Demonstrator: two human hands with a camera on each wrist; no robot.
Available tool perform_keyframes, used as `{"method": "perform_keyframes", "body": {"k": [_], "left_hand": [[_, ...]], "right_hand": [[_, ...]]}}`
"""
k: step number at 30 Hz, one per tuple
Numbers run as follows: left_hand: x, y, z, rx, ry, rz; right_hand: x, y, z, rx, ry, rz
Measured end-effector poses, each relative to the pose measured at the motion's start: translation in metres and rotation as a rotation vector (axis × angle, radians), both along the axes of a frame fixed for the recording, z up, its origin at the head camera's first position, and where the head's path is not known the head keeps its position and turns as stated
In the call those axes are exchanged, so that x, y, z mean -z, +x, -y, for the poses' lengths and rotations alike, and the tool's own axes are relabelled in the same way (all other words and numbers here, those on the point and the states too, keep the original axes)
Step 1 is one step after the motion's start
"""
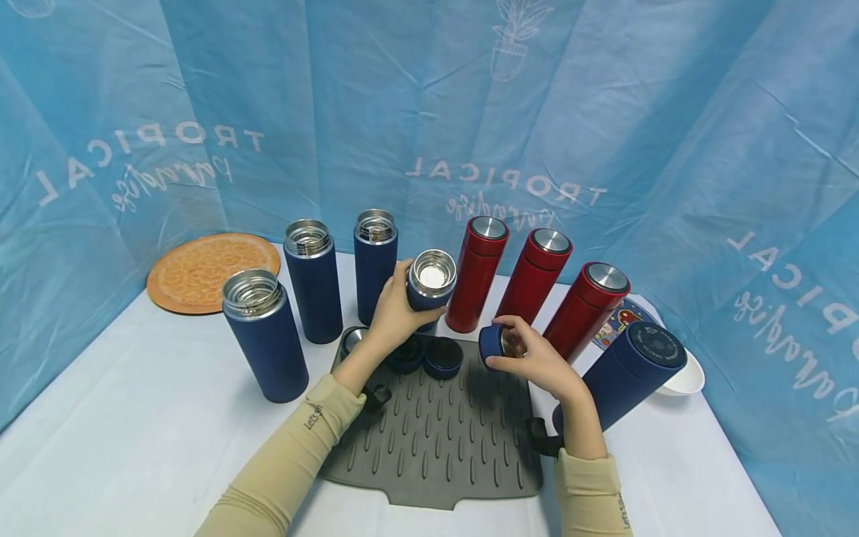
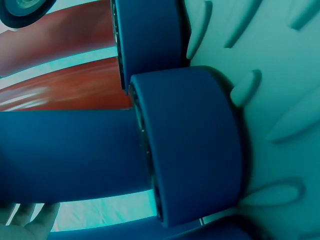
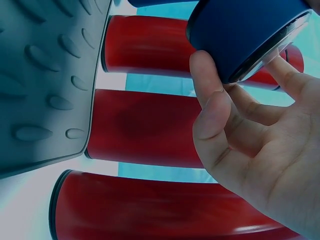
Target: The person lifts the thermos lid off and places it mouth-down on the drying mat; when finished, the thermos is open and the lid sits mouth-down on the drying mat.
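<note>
My left hand (image 1: 392,312) grips a lidless blue thermos (image 1: 426,300) behind the mat, its steel mouth showing. In the left wrist view, only a few of that hand's fingertips (image 2: 42,222) appear against the blue body. My right hand (image 1: 542,359) holds a blue thermos lid (image 1: 491,347) between thumb and fingers, apart from the thermos and above the mat's right side. The right wrist view shows the lid (image 3: 240,37) tilted, with its steel end toward the palm. Several blue lids, including one black-faced lid (image 1: 443,356), sit along the mat's back edge, partly behind my left arm.
Three lidless blue thermoses, one of them in front (image 1: 268,347), stand on the left. Three capped red thermoses (image 1: 473,280) stand behind the ridged grey mat (image 1: 429,447). A capped blue thermos (image 1: 620,380) and a white bowl (image 1: 686,379) are right; a round orange mat (image 1: 211,272) lies back left.
</note>
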State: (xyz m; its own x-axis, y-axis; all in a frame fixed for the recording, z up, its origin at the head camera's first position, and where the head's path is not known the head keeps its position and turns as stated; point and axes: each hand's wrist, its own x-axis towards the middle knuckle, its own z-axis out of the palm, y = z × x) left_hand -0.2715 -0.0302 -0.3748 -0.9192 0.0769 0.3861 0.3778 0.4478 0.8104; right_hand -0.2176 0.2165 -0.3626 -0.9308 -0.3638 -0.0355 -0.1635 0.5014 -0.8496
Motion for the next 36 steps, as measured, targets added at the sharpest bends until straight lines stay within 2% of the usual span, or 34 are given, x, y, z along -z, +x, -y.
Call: {"method": "perform_keyframes", "body": {"k": [2, 8, 14, 22, 28, 36], "left_hand": [[0.001, 0.0, 0.0, -0.002, -0.001, 0.001], [0.002, -0.001, -0.001, -0.006, -0.003, 0.016], [-0.001, -0.007, -0.002, -0.014, -0.006, 0.063], [-0.006, -0.02, -0.006, -0.041, -0.063, 0.113], [-0.007, -0.027, -0.009, -0.043, -0.052, 0.173], [-0.006, -0.034, -0.012, -0.062, -0.051, 0.186]], "right_hand": [[-0.003, 0.002, 0.001, -0.001, 0.005, -0.001], [-0.028, 0.017, 0.013, 0.001, 0.029, 0.012], [-0.03, 0.017, 0.014, -0.003, 0.037, 0.006], [-0.027, 0.016, 0.013, -0.01, 0.033, 0.015], [-0.026, 0.016, 0.013, -0.02, 0.03, 0.007], [-0.026, 0.015, 0.014, -0.028, 0.026, 0.01]]}}
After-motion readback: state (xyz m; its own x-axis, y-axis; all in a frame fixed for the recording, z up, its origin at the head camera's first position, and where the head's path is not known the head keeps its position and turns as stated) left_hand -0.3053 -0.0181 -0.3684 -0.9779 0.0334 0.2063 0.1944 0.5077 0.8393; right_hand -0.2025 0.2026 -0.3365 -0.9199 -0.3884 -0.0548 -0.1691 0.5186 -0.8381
